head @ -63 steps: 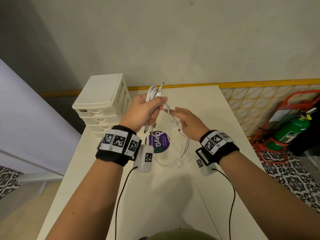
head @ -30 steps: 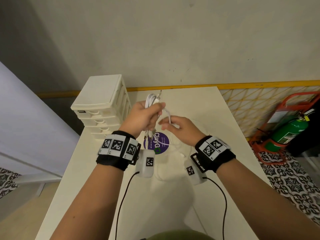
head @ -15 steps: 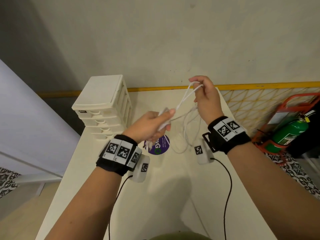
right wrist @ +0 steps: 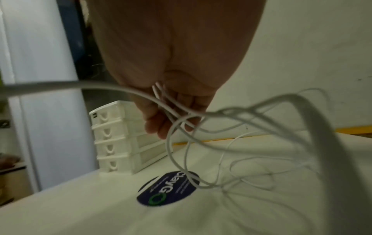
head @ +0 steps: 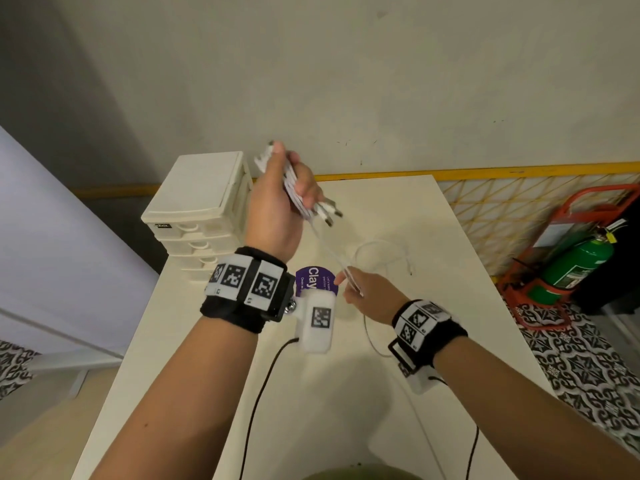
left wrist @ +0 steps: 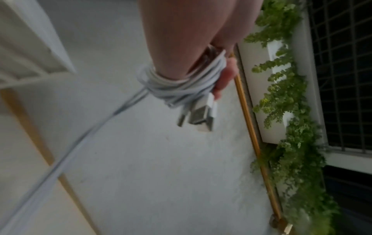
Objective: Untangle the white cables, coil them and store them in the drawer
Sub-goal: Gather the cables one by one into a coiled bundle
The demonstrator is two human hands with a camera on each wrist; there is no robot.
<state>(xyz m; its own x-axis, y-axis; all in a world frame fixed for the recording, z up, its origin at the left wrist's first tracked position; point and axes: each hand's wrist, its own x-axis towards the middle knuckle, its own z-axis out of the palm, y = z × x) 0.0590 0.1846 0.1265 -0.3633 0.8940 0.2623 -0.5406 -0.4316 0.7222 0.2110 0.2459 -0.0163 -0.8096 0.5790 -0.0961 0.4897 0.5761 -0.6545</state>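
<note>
The desk (head: 346,393) is a plain white top set against a pale wall. At its far left corner stands a cream drawer unit (head: 199,209) of four stacked drawers, all shut as far as the right wrist view shows. Just beside its foot, a round purple sticker (head: 317,280) lies flat on the desk. Loose loops of white cable (head: 381,244) rest on the surface to the right of the sticker, one thin end (head: 409,268) trailing toward the right edge. Two black cords (head: 263,382) run across the near part of the top.
</note>
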